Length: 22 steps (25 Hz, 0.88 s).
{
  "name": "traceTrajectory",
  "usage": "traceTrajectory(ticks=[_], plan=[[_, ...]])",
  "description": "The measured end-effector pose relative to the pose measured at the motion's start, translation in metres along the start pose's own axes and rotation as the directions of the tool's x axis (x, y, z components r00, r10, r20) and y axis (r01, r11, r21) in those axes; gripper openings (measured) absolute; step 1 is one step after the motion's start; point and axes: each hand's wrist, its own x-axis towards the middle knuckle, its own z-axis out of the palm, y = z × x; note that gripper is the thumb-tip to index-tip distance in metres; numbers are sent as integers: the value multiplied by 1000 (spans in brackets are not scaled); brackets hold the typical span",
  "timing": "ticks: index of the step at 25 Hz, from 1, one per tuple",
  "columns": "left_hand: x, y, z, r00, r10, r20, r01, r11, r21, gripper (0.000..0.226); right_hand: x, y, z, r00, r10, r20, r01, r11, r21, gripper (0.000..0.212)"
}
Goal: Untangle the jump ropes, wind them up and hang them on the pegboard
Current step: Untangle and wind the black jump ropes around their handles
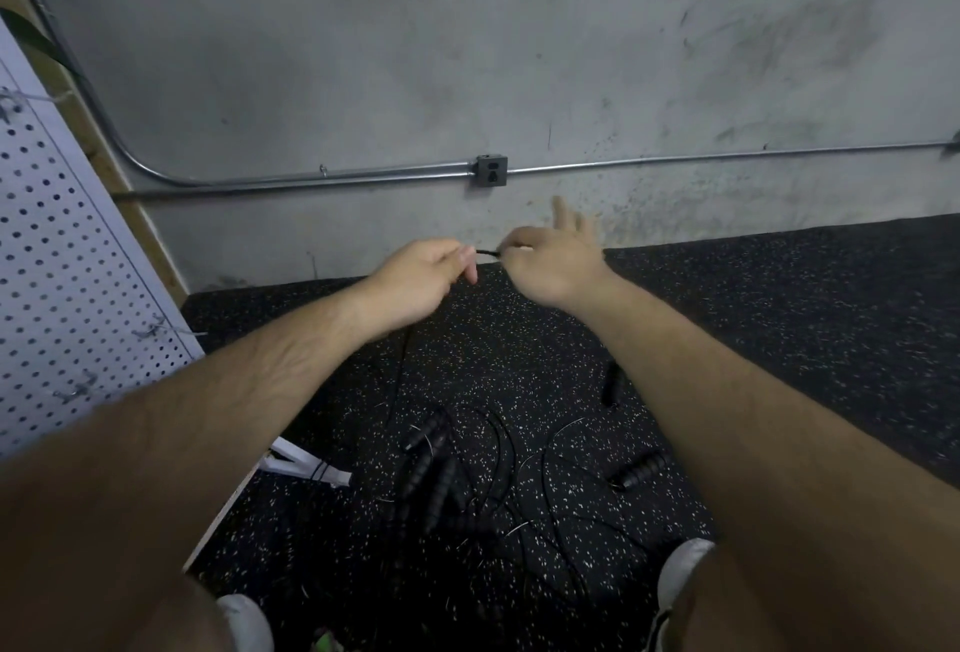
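Both hands pinch 1 black cord stretched short and level between them, left hand and right hand equally near, while the tangled ropes (handles included) lie on the floor below, pegboard at left.

grey concrete wall, metal conduit, outlet box, speckled rubber floor

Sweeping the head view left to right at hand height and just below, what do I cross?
Pegboard → left hand → short rope span pinched between both hands → right hand → lone black handle on the floor.
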Motion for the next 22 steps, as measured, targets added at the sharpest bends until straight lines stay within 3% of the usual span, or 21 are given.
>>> traceTrajectory(ticks=[2, 4, 8, 10, 12, 13, 15, 17, 20, 22], plan=[[5, 1, -2, 998, 52, -29, -52, 999, -6, 40, -8, -12, 6, 986, -159, 42, 142, 954, 265, 24], [5, -2, -7, 999, 36, -30, -36, 999, 5, 35, -8, -15, 10, 975, -215, 61, 187, 933, 307, 19], [0, -36, -31, 991, -128, 30, 121, 976, 180, 29, 2, 0, -6, 986, -56, -160, 122, 889, 442, 27], [-2, -51, -39, 977, -215, 0, 211, 956, 204, 35, 9, 12, -10, 985, 10, -173, 78, 865, 496, 20], [1, -41, -40, 982, -179, -62, 178, 984, -25, 43, 10, 17, -3, 996, -85, -5, 76, 861, 502, 13], [5, -29, -38, 984, -148, -100, 125, 971, -202, 42, 10, 16, 5, 983, -153, 100, 81, 855, 512, 21], [12, 2, -30, 988, -103, -112, 33, 864, -503, 38, 10, 6, 26, 941, -228, 252, 66, 850, 523, 46], [14, 25, -17, 995, -36, -92, -30, 779, -626, 34, 10, -6, 48, 910, -245, 335, 45, 860, 508, 55], [14, 35, -14, 989, -1, -146, -107, 677, -728, 32, 13, -11, 67, 937, -186, 295, 52, 911, 410, 23], [15, 27, -24, 985, -12, -169, -111, 707, -698, 33, 17, -8, 58, 977, -140, 159, 60, 901, 429, 28]])
